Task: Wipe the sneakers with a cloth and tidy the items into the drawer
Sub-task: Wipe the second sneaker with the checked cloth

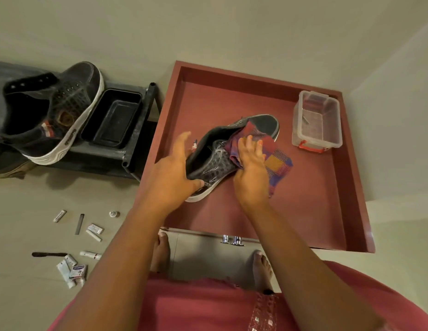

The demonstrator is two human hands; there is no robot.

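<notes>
pale floor tiles [29, 197] run under everything, with bare feet [262, 266] at the near edge beside the front of an open red drawer [351, 199]. to the near left, small tubes and packets [73, 271] lie scattered on the floor with a dark nail file [49, 254]. inside the drawer, the left hand [174, 173] holds the heel end of a dark sneaker [215, 161], thumb curled round its edge, fingers spread along the far side. the right hand [252, 168] presses a checked cloth [275, 158] against the shoe's upper — whether that grip curls round the cloth i cannot tell. farther right, a clear plastic box [317, 120] sits in the drawer. far left, a second sneaker [53, 113] rests on a black rack [136, 149] beside a black tray [112, 118].
</notes>
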